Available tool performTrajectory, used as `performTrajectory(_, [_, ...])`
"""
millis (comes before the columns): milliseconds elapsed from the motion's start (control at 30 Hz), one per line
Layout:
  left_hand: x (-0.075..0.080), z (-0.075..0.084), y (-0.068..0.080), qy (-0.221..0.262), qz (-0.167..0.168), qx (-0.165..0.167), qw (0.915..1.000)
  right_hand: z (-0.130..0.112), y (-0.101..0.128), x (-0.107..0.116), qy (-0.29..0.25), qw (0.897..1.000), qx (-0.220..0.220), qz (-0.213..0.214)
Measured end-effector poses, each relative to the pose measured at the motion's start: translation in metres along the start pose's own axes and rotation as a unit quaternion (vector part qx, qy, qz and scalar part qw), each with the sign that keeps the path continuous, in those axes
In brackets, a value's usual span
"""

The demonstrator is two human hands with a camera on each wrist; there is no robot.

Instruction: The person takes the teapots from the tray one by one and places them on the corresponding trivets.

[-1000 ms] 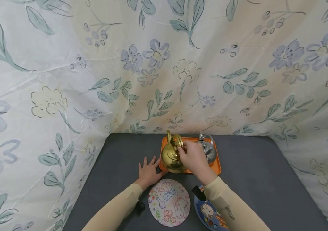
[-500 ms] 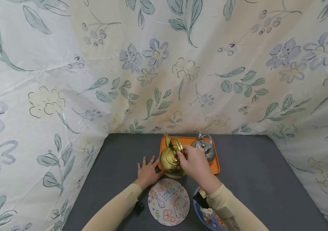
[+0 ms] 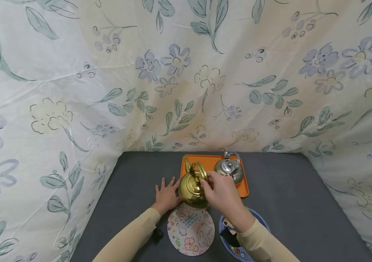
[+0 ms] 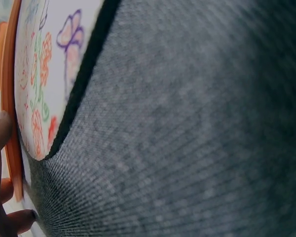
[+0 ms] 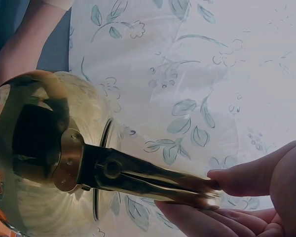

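Your right hand (image 3: 221, 192) grips the gold kettle (image 3: 191, 187) by its handle and has carried it off the orange tray (image 3: 243, 187) — it now hangs over the floral mat (image 3: 190, 233) — while your left hand (image 3: 167, 194) rests spread flat on the table (image 3: 287, 203).

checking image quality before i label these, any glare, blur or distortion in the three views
Head view: wide-angle bend in the floral backdrop, light soft and even, highlights on the gold kettle and silver kettle. Left wrist view: very close to the grey table cover, whose weave looks soft, left hand dark at the edge. Right wrist view: the kettle mirrors the backdrop, right hand shaded on the kettle handle.
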State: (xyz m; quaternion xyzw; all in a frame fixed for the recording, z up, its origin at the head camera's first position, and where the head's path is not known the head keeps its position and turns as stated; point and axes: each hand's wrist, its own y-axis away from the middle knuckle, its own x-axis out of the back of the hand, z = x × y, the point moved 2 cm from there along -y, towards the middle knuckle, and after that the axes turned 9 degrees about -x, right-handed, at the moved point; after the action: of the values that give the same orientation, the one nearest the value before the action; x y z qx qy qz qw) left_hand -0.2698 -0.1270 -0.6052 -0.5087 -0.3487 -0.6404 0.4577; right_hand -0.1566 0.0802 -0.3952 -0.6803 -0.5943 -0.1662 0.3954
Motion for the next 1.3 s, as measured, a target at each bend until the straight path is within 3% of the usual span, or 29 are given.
performTrajectory(667, [-0.001,0.004,-0.004,0.001,-0.013,0.014,0.9998,0.008,0.022,-0.004,-0.035,0.998,-0.025,-0.035])
performTrajectory(967, [-0.003,0.003,-0.007,0.001,-0.019,0.022,0.9996,0.011,0.031,-0.008,-0.047,0.997,-0.015,-0.052])
performTrajectory(1300, [-0.002,0.003,-0.005,-0.004,0.006,0.011,0.9999,0.016,0.045,-0.026,-0.058,0.996,-0.022,-0.067])
